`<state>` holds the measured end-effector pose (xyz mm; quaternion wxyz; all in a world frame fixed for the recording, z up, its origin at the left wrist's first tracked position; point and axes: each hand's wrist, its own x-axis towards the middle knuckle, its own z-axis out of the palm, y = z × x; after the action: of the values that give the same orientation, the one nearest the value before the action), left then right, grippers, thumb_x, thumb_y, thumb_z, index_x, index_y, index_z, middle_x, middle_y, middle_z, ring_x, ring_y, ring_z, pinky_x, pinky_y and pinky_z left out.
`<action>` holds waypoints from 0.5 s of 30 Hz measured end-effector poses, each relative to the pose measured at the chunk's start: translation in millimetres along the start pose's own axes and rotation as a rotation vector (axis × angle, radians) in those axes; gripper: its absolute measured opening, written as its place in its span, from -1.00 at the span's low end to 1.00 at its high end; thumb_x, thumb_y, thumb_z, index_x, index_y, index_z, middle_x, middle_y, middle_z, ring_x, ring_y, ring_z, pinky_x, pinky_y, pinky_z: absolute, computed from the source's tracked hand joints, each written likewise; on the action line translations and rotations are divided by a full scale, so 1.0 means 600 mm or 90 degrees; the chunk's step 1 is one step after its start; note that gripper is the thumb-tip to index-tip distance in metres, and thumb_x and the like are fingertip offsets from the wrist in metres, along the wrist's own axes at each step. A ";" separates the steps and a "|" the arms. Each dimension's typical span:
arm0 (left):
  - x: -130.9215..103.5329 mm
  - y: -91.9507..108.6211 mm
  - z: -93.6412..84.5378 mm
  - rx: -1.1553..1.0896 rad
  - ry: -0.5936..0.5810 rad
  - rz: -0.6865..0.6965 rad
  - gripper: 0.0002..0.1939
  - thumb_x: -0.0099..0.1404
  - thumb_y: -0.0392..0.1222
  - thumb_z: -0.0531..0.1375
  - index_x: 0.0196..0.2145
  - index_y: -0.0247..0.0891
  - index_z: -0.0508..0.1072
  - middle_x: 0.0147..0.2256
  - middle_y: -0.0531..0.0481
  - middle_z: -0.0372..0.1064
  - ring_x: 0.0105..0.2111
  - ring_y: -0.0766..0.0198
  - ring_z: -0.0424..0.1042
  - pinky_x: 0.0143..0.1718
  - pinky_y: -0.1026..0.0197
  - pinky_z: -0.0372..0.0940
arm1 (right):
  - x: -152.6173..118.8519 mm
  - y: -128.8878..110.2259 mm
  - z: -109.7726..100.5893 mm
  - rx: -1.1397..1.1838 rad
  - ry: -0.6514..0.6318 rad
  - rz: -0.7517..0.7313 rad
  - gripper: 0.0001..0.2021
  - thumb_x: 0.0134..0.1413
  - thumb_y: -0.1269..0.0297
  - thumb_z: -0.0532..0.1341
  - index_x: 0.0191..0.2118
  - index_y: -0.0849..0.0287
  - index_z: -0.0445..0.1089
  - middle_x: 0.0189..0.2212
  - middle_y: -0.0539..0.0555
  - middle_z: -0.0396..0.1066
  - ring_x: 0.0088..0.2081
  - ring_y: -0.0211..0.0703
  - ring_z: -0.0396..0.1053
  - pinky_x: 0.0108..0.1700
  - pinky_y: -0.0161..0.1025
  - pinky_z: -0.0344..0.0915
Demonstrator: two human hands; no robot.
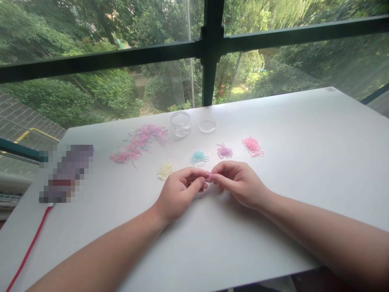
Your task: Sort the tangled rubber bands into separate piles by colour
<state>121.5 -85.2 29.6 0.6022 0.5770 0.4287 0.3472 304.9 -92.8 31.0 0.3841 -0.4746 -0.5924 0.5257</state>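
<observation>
Your left hand and right hand meet fingertip to fingertip, both pinched shut on one tiny pink band held between them just above the desk. The sorted piles lie just beyond your fingertips: the purple pile straight ahead, the pink pile nearer your right hand.

I can read no words, labels, brands or numbers anywhere here. The one object on the counter well to the left of my left grip may carry print, but it is blurred beyond reading.
</observation>
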 end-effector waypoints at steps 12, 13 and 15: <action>-0.013 0.014 -0.025 0.581 -0.073 0.197 -0.79 0.08 -0.13 0.24 -0.30 -0.21 0.40 -0.34 -0.02 0.36 -0.36 0.22 0.35 -0.34 0.17 0.28 | -0.001 -0.001 -0.006 -0.112 0.073 -0.138 -0.92 0.05 0.33 0.17 -0.43 0.17 0.36 -0.50 0.01 0.36 -0.45 -0.27 0.27 -0.40 -0.29 0.22; -0.014 0.016 -0.026 0.620 -0.086 0.206 -0.85 0.11 -0.15 0.21 -0.34 -0.21 0.40 -0.35 -0.02 0.36 -0.36 0.22 0.34 -0.33 0.17 0.27 | -0.002 -0.001 -0.006 -0.134 0.081 -0.163 -0.92 0.04 0.35 0.17 -0.43 0.16 0.35 -0.50 0.01 0.36 -0.45 -0.27 0.26 -0.39 -0.29 0.23; -0.014 0.017 -0.028 0.669 -0.099 0.217 -0.92 0.18 -0.20 0.14 -0.39 -0.21 0.41 -0.37 -0.02 0.35 -0.36 0.23 0.34 -0.33 0.19 0.24 | -0.004 -0.003 -0.007 -0.175 0.089 -0.229 -0.93 0.03 0.38 0.16 -0.43 0.15 0.35 -0.52 0.00 0.34 -0.46 -0.27 0.26 -0.38 -0.28 0.24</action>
<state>103.8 -85.4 41.3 0.1986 0.8849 0.3989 0.1358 309.1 -94.1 33.8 0.4433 -0.4444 -0.7056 0.3289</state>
